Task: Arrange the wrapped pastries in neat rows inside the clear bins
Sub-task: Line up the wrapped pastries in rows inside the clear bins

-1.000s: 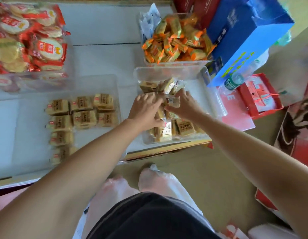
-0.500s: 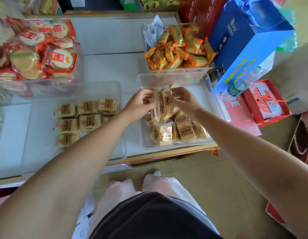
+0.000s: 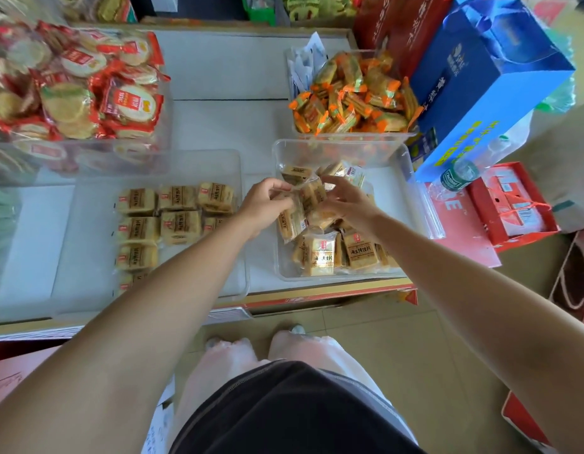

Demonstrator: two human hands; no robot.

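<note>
Up they come! A second ago both hands were digging down in the right bin [image 3: 343,147] at the counter's [image 3: 225,77] front edge. Now the left hand [image 3: 267,204] and right hand [image 3: 347,204] pinch a bunch of pastries [image 3: 311,194] between them, lifted clear of the heap. That looks like the next load for the left bin [image 3: 87,244], where rows [image 3: 176,217] stand part-built. Wrappers carry brown-banded Chinese characters, too blurred to read; the blue box [image 3: 480,93] bears yellow ones.

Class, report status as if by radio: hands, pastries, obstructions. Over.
Both left hand and right hand pinch a pastry bunch above right bin. In left bin, neat rows, part filled. Loose pile beneath; nothing in the way.
</note>
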